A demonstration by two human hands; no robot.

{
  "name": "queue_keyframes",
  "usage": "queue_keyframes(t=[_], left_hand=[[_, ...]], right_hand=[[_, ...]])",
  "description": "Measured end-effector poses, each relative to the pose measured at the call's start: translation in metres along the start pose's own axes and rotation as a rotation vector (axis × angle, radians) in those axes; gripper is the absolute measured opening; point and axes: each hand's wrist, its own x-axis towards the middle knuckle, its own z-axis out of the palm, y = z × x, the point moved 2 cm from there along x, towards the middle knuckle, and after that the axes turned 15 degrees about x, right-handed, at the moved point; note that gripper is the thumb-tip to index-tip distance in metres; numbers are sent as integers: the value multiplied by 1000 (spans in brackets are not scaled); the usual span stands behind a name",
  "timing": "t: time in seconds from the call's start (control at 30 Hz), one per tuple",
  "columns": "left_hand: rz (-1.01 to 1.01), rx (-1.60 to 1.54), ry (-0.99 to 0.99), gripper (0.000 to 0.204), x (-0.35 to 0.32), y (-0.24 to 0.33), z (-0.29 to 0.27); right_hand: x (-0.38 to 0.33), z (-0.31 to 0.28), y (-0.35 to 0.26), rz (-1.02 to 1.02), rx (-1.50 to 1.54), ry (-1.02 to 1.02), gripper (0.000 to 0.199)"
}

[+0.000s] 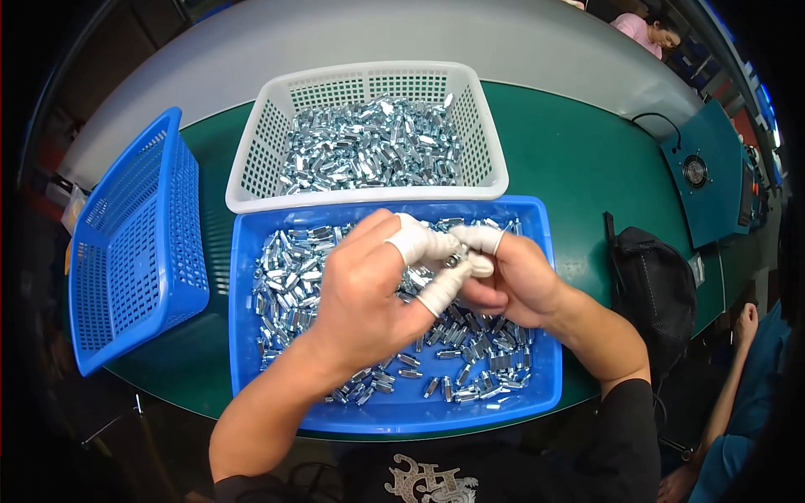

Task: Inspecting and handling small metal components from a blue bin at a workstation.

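Both hands meet above the blue tray (394, 412), with white wraps on several fingers. My left hand (360, 281) pinches a small shiny metal fitting (455, 258) between thumb and fingertips. From the other side, my right hand (528, 281) closes its wrapped fingers on the same fitting, its lower fingers curled. Much of the fitting is hidden by the fingertips. Beneath the hands, many loose silver hex-shaped metal fittings (289, 268) lie in the tray, piled thicker at the left and scattered toward the front.
Behind the tray, a white perforated basket (243, 180) holds a heap of similar fittings. A blue perforated basket (180, 277) leans at the left. Right are a black bag (654, 277) and a teal box with a fan (708, 172) on the green table (570, 159). Other people sit nearby.
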Motion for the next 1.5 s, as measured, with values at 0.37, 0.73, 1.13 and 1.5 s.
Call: queue_keyframes(t=[0.37, 0.73, 1.13, 1.5], left_hand=[[-298, 323, 284, 24, 10, -44, -24], [-247, 671, -393, 23, -14, -43, -3], [-729, -520, -68, 17, -6, -11, -3], [-521, -382, -109, 20, -12, -8, 3]], right_hand=[[4, -16, -6, -352, 7, 47, 42], [1, -4, -4, -347, -29, 75, 46], [-1, -11, -2, -503, -105, 93, 43], [-6, -4, 3, -803, -391, 115, 42]])
